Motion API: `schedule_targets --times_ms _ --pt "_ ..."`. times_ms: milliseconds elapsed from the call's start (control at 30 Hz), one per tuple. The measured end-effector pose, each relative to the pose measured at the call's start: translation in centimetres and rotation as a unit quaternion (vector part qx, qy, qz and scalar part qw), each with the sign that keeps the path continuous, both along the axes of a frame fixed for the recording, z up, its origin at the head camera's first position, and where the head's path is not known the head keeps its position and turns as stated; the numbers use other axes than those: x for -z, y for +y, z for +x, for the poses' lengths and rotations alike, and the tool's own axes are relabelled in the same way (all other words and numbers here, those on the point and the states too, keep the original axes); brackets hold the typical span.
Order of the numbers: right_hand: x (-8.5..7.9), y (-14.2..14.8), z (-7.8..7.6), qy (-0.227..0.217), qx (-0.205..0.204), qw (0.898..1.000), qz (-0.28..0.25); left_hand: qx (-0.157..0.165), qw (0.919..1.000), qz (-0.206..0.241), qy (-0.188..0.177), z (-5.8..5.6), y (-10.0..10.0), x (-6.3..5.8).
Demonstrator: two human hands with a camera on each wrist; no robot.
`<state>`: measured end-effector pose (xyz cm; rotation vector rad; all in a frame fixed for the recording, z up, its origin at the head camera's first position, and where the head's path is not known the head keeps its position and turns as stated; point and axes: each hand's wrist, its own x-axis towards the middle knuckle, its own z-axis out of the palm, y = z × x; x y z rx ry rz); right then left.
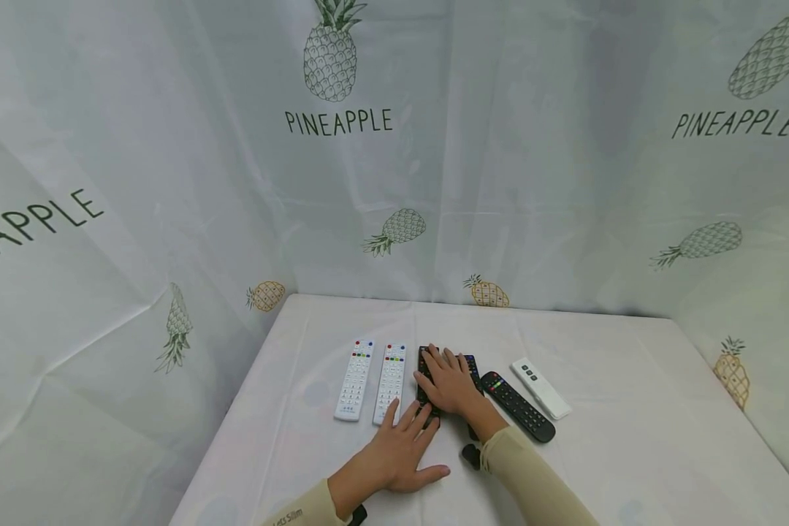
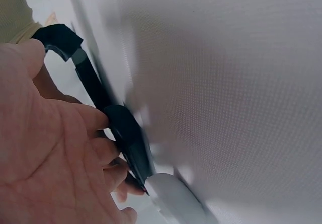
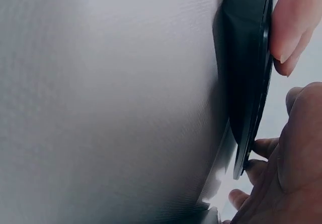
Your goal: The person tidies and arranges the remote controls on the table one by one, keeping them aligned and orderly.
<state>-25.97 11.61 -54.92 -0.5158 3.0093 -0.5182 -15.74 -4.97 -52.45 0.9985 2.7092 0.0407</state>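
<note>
Behind it all, the pineapple-printed curtain (image 1: 532, 168) is hung, and in front of it the white table (image 1: 631, 409) is spread with remotes. On to the hands: by the left hand (image 1: 396, 453), at seven o'clock, fingers wide and unclenched, the near end of the middle black remote (image 1: 424, 395) is touched; by the right hand (image 1: 452, 387), at three o'clock, fingers also long and spread, its far end is covered. Nothing is gripped by either, so the remote could be skewed if pressed unevenly from its two ends!

At three o'clock, a second black remote (image 1: 476, 372) is partly hidden by the right hand and could be nudged by a sideways sweep. Beyond it, the slanted black remote (image 1: 518, 407) could be caught by the sleeve. At nine o'clock, the inner white remote (image 1: 391, 376) is overlapped by the left forefinger, contact cannot be told, and it could be dragged; farther out, the outer white remote (image 1: 353, 381) seems safer. Smallest of all, out at three o'clock, the short white remote (image 1: 540, 387) could be bumped if its slanted neighbour were shoved
</note>
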Motion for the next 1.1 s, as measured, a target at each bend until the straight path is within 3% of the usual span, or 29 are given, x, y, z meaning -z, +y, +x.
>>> schedule_targets --times_ms 1100 --pt "0.59 0.21 0.23 0.001 0.006 1.0 -0.01 0.003 0.9999 0.008 0.013 0.16 -0.14 -0.14"
